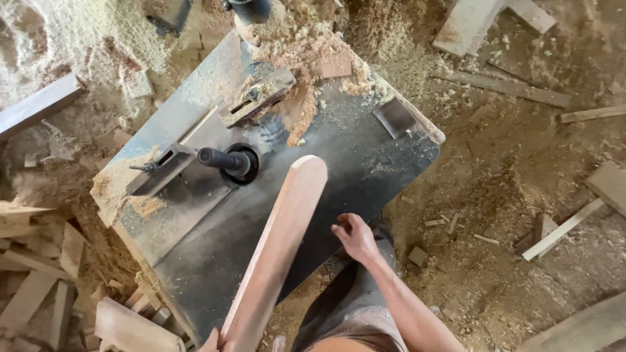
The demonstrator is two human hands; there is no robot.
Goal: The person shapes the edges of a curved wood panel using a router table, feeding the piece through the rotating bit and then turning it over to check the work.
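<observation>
A long reddish wooden slat [277,251] with a rounded far end lies slanted over the dark metal machine table [365,156]. My left hand [212,341] grips its near end at the bottom edge of the view; only part of that hand shows. My right hand [355,236] hovers beside the slat near the table's front edge, fingers loosely curled, holding nothing. The slat's rounded tip points toward the black vertical spindle [228,161] rising from a round hole in the table.
A metal fence [215,124] crosses the table behind the spindle, heaped with sawdust [297,107]. Cut wooden pieces [39,274] are piled at the left. Scrap boards [508,85] and offcuts [561,228] lie on the sawdust-covered floor to the right.
</observation>
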